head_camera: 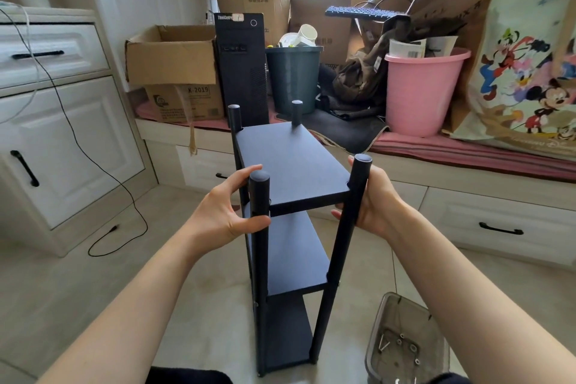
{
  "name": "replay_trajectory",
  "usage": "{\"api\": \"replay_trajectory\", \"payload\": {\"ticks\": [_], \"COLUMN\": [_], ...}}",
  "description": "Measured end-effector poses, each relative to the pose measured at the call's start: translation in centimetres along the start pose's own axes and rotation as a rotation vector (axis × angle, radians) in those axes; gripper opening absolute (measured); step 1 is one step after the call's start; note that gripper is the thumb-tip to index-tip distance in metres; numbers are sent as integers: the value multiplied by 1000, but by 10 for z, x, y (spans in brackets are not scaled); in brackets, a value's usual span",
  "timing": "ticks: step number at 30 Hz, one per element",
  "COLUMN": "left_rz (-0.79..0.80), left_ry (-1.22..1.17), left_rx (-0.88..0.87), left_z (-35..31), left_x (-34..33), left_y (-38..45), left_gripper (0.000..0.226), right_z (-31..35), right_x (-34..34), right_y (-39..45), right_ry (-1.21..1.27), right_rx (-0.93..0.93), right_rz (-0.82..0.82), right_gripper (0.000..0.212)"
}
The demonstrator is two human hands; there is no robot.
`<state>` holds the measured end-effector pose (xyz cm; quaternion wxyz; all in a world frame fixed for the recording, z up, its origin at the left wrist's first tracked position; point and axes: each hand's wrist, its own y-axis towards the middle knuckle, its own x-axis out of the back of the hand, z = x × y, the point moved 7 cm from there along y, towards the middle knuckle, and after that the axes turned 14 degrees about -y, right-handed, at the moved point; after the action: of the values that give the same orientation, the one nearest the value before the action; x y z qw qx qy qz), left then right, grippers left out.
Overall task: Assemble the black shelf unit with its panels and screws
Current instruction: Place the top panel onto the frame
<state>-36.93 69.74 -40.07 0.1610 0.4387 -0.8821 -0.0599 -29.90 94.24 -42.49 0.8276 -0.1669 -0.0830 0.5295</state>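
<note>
- I see the black shelf unit [290, 227] standing upright on the tiled floor, centre frame, three panels stacked between four round posts.
- Left hand [224, 212] grips the near-left post [259, 196]: thumb across the front, fingers curled round the back beside the top panel [293, 162].
- Right hand [374, 199] holds the near-right post [358, 184]; fingers wrap behind it, their tips showing under the top panel's edge.
- Clear plastic tray [405, 343] on the floor at lower right holds loose screws [385, 346] and washers.
- Readable text behind: computer tower [241, 72] marked "ThinkCentre"; cardboard box [184, 103] shows "X-2019".
- Pink bucket [424, 90] sits on the window bench; the cartoon-print bag [530, 56] beside it carries lettering, partly legible as "Disney".
</note>
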Motion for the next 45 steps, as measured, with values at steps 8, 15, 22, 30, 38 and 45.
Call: {"api": "replay_trajectory", "payload": {"ticks": [8, 15, 22, 30, 38, 45], "left_rz": [23, 31, 25, -131, -388, -413], "left_ry": [-40, -60, -68, -35, -53, -120], "left_rx": [-31, -40, -23, -44, -107, -85], "left_z": [-1, -2, 2, 3, -1, 2], "left_x": [2, 2, 12, 39, 55, 54], "left_y": [0, -1, 1, -3, -11, -11], "left_gripper": [87, 87, 79, 71, 25, 27], "right_z": [3, 10, 10, 8, 3, 3], "right_x": [-7, -18, -28, -36, -52, -52], "right_y": [-1, 1, 3, 2, -13, -19], "right_ry": [71, 175, 189, 226, 273, 260], "right_rx": [46, 25, 68, 129, 61, 53], "right_rz": [108, 269, 214, 249, 257, 246], "right_gripper": [8, 18, 18, 17, 26, 40]}}
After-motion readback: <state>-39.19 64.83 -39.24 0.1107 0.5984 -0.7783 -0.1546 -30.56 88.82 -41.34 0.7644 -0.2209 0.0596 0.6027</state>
